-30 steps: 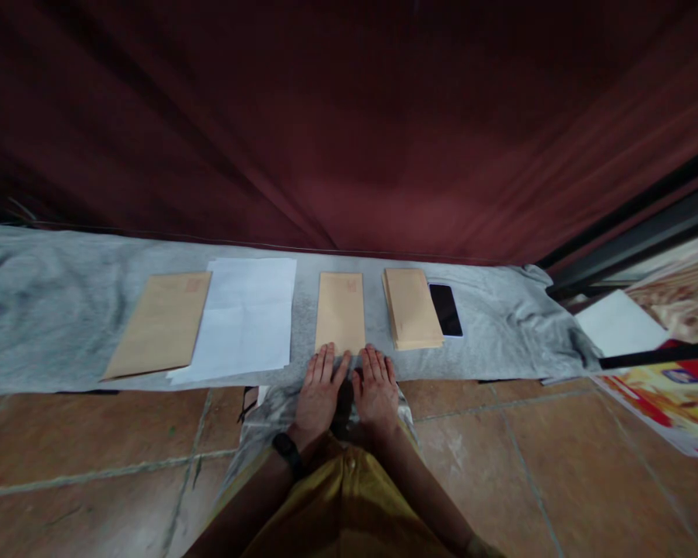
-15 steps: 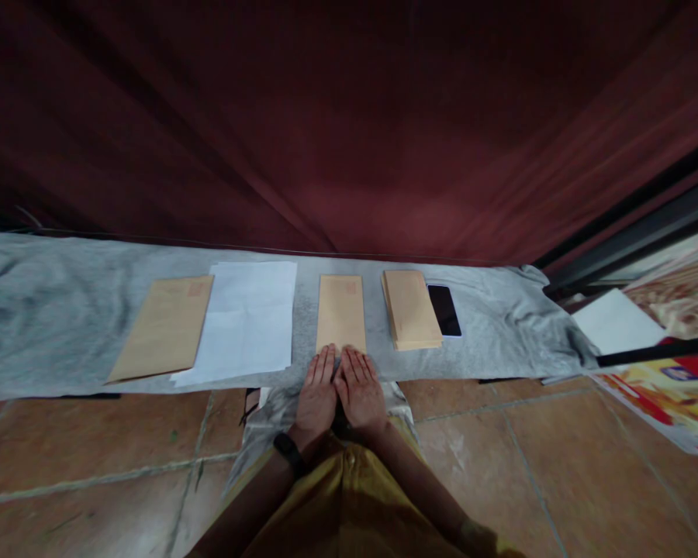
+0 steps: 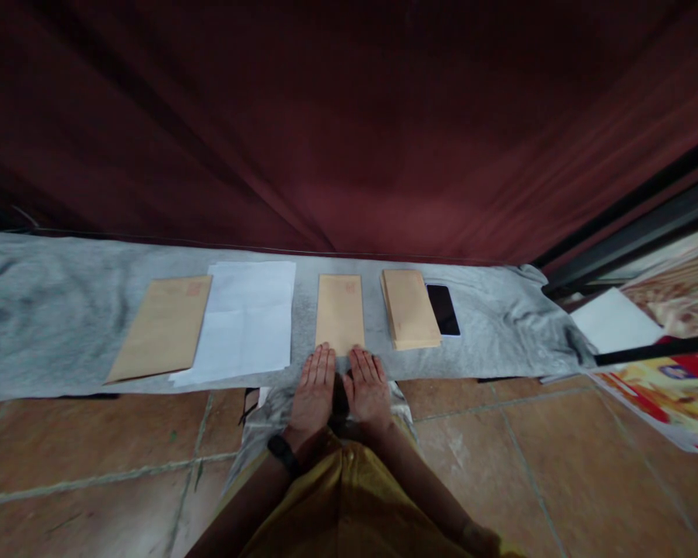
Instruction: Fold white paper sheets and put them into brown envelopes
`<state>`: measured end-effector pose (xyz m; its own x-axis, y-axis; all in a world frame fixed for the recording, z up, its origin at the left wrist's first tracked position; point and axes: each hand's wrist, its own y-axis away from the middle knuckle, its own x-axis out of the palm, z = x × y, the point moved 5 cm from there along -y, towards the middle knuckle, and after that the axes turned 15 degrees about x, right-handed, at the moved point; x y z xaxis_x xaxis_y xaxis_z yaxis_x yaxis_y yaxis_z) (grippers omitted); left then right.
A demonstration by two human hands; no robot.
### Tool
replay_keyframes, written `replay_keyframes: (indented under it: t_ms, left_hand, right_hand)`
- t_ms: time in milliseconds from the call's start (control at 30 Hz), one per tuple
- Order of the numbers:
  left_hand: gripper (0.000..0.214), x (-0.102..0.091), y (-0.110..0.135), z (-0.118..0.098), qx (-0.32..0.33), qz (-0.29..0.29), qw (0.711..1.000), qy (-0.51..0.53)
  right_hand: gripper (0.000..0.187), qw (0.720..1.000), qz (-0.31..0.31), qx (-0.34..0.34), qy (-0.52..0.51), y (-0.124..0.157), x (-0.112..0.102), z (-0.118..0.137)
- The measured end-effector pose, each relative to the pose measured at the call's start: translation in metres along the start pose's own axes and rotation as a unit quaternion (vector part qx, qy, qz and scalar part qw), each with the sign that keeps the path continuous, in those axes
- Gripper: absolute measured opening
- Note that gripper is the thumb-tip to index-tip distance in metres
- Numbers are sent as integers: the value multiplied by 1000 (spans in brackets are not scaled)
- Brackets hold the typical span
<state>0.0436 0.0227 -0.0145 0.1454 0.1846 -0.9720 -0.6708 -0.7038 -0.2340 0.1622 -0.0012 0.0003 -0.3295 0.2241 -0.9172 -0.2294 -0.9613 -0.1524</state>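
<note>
Envelope in middle (image 3: 340, 310) is lying flat; left hand (image 3: 312, 394), right hand (image 3: 371, 393) outstretched, gripping nothing, probably touching its near corners.

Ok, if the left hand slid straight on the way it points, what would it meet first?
The single brown envelope in the middle: the left hand reaches its near-left corner and points across it. Whether it touches there or hovers just above is hard to tell.

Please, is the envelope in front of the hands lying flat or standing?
Flat: the envelope lies on the grey cloth, its broad face showing, the left hand and right hand at its near edge.
</note>
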Motion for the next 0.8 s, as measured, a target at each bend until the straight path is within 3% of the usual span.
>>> replay_keyframes:
  t_ms: [300,567,667,800]
  left_hand:
    - [68,-12,-4,-1,11,-14,1000,25]
    - [77,-14,-3,-4,17,-25,999,18]
    - [82,-13,-3,-4,24,-37,999,13]
    - [85,-11,-2,-4,17,-46,999,7]
  right_hand:
    - [47,999,-27,37,-19,-3,-7,-14]
    - [29,987,-49,150,-33,-43,-14,-16]
    - [20,973,-33,193,-124,-59,-12,-21]
    - [17,916,26,267,-300,-67,-5,-29]
